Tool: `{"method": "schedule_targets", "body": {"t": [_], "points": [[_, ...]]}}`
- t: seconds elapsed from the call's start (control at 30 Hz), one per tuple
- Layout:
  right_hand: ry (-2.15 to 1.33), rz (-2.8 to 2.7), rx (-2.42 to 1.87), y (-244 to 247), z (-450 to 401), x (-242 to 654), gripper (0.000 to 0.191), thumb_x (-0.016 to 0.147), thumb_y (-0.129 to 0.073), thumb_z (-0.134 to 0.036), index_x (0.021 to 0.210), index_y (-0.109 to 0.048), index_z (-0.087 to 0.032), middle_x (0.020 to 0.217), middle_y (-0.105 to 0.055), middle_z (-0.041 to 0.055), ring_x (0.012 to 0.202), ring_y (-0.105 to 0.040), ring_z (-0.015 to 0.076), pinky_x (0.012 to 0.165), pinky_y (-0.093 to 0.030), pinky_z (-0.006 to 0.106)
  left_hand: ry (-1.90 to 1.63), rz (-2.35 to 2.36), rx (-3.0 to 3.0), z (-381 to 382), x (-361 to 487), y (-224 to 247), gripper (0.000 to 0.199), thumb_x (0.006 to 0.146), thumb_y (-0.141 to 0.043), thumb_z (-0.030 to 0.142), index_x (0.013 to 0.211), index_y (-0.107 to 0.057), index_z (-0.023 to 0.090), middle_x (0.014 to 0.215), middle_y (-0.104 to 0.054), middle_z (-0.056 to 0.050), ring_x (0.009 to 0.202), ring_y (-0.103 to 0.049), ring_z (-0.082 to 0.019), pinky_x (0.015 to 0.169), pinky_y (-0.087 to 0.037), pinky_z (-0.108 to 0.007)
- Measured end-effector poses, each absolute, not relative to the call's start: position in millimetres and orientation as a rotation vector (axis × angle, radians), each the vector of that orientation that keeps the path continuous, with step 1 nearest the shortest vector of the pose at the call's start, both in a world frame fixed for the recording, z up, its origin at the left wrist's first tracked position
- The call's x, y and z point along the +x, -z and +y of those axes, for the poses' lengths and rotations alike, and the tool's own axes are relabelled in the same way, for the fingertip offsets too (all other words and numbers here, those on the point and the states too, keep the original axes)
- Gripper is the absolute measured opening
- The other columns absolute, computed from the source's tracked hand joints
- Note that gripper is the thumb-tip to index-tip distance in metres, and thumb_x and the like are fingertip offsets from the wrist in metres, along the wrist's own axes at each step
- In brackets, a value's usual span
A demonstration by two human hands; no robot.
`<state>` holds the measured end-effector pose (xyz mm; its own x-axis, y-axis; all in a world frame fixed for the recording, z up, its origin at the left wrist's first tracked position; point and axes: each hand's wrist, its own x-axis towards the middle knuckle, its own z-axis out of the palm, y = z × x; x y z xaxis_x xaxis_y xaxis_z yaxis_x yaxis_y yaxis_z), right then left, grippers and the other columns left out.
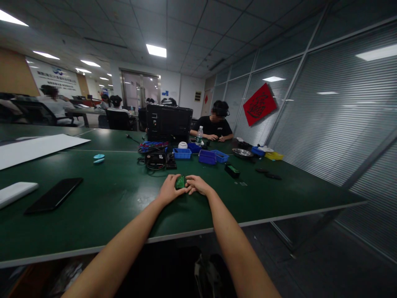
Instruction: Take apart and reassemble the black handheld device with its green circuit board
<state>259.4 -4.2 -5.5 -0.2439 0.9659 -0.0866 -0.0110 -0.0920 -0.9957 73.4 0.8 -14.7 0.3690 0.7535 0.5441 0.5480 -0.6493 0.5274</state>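
A small green circuit board [180, 182] is held just above the green table [124, 207], in the middle of the view. My left hand [169, 188] grips it from the left, with the thumb along its near edge. On the board's right side is my right hand [197, 185], its fingers curled close to the board and to my left thumb. Whether the right fingers pinch anything small cannot be made out. Farther right, a black box with a green board in it [232, 170] rests on the table.
Beyond the hands are a black device with cables [155, 159], blue bins [182, 153], a bottle [199, 135] and a monitor [169, 123]. A metal dish [242, 153] lies right of them. A black tablet [54, 195] is at the left. Across the table sits a person [214, 126].
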Motion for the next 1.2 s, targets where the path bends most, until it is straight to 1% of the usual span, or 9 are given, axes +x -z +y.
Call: {"method": "schedule_targets", "body": {"t": [0.1, 0.2, 0.33, 0.5, 0.73, 0.87, 1.0, 1.07, 1.2], "points": [[-1.47, -1.356, -1.121, 6.0, -3.4, 258.9, 0.033, 0.079, -0.053, -0.021, 0.108, -0.041, -0.014, 0.074, -0.059, 0.003, 0.055, -0.064, 0.0156, 0.042, -0.052, 0.023, -1.149, 1.106, 2.489, -8.1, 76.7, 14.5, 0.066, 0.062, -0.065, 0.044, 0.122, -0.044, 0.022, 0.109, -0.046, -0.006, 0.104, -0.049, -0.02, 0.092, -0.04, -0.032], [-1.452, -1.383, -1.124, 7.2, -1.4, 257.6, 0.025, 0.08, -0.052, -0.021, 0.103, -0.045, -0.013, 0.076, -0.058, 0.0034, 0.059, -0.064, 0.0152, 0.041, -0.051, 0.021, -1.174, 1.141, 2.48, -9.5, 77.3, 15.2, 0.057, 0.066, -0.061, 0.042, 0.118, -0.047, 0.022, 0.108, -0.045, -0.006, 0.101, -0.05, -0.02, 0.089, -0.042, -0.032], [-1.388, -1.341, -1.185, 7.7, 0.5, 254.4, 0.017, 0.084, -0.047, -0.026, 0.096, -0.048, -0.014, 0.076, -0.056, 0.0034, 0.055, -0.063, 0.0137, 0.04, -0.051, 0.021, -1.186, 1.228, 2.376, -5.3, 75.7, 14.7, 0.045, 0.069, -0.058, 0.038, 0.109, -0.052, 0.019, 0.106, -0.047, -0.006, 0.099, -0.052, -0.019, 0.087, -0.043, -0.031], [-1.352, -1.342, -1.149, 4.5, -1.7, 251.2, 0.023, 0.084, -0.047, -0.031, 0.101, -0.049, -0.016, 0.084, -0.056, 0.0052, 0.059, -0.062, 0.0132, 0.04, -0.051, 0.021, -1.152, 1.336, 2.209, 1.6, 75.3, 14.0, 0.042, 0.073, -0.054, 0.039, 0.108, -0.051, 0.016, 0.1, -0.053, -0.008, 0.094, -0.053, -0.018, 0.084, -0.043, -0.031], [-1.298, -1.343, -1.156, -0.5, -3.9, 250.7, 0.035, 0.08, -0.052, -0.025, 0.114, -0.049, -0.015, 0.102, -0.056, 0.0109, 0.071, -0.06, 0.014, 0.04, -0.05, 0.019, -0.992, 1.427, 2.128, 8.9, 74.4, 16.2, 0.051, 0.079, -0.047, 0.042, 0.124, -0.041, 0.019, 0.103, -0.062, -0.007, 0.087, -0.058, -0.017, 0.078, -0.043, -0.029], [-1.262, -1.353, -1.158, -1.8, -4.0, 251.2, 0.04, 0.079, -0.052, -0.025, 0.118, -0.049, -0.017, 0.109, -0.056, 0.0114, 0.073, -0.059, 0.0133, 0.04, -0.049, 0.018, -0.884, 1.513, 2.181, 8.2, 73.3, 15.1, 0.052, 0.082, -0.042, 0.044, 0.129, -0.038, 0.022, 0.099, -0.065, -0.005, 0.092, -0.058, -0.02, 0.08, -0.041, -0.03], [-1.225, -1.397, -1.123, -1.9, -4.0, 251.2, 0.04, 0.077, -0.054, -0.025, 0.116, -0.052, -0.021, 0.119, -0.051, 0.0086, 0.078, -0.057, 0.0136, 0.043, -0.047, 0.018, -0.838, 1.582, 2.229, 7.3, 73.6, 13.1, 0.048, 0.086, -0.034, 0.039, 0.131, -0.037, 0.021, 0.104, -0.064, -0.008, 0.096, -0.057, -0.021, 0.081, -0.041, -0.031], [-1.184, -1.452, -1.102, -0.9, -3.7, 250.5, 0.04, 0.076, -0.054, -0.025, 0.116, -0.054, -0.022, 0.118, -0.052, 0.0063, 0.082, -0.056, 0.0136, 0.046, -0.046, 0.017, -0.797, 1.647, 2.237, 7.3, 74.0, 12.1, 0.046, 0.087, -0.03, 0.035, 0.131, -0.038, 0.021, 0.104, -0.064, -0.01, 0.095, -0.058, -0.021, 0.08, -0.041, -0.031], [-1.113, -1.577, -1.096, 1.2, -3.6, 246.8, 0.043, 0.076, -0.054, -0.028, 0.119, -0.053, -0.023, 0.107, -0.059, 0.0034, 0.082, -0.054, 0.0131, 0.055, -0.044, 0.018, -0.739, 1.752, 2.227, 6.9, 74.1, 9.8, 0.045, 0.087, -0.027, 0.029, 0.13, -0.038, 0.021, 0.1, -0.064, -0.012, 0.092, -0.06, -0.022, 0.077, -0.042, -0.032]]}}
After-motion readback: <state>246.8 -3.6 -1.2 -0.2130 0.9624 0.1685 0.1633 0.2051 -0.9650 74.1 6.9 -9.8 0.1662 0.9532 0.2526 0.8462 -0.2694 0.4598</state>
